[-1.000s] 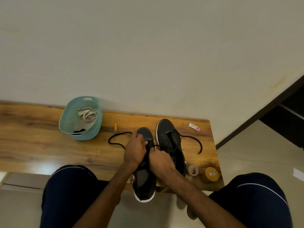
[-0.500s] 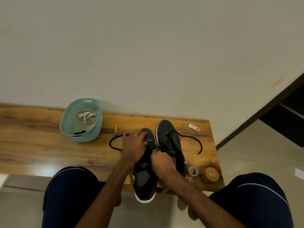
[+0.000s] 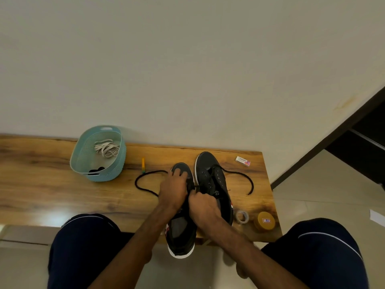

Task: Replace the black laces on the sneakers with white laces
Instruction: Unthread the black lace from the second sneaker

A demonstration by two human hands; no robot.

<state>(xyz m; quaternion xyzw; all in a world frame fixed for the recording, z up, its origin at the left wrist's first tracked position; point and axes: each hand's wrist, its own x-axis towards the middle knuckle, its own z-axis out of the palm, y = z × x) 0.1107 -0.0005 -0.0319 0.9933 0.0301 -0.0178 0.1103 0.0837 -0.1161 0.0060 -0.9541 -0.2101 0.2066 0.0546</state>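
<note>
Black lace (image 3: 143,188) partly out, loop trailing on tabletop (image 3: 62,195) left of near sneaker (image 3: 181,232), heel overhanging edge. Left hand (image 3: 174,189) clamps toe; right hand (image 3: 203,203) pinches lace at eyelets. Risk: snagged pull drags sneaker off.

You face a wooden bench (image 3: 41,184). Behind the bench stands a plain cream wall (image 3: 187,59). Right of the bench lie pale floor tiles (image 3: 312,195) and a dark doorway (image 3: 362,138).
</note>
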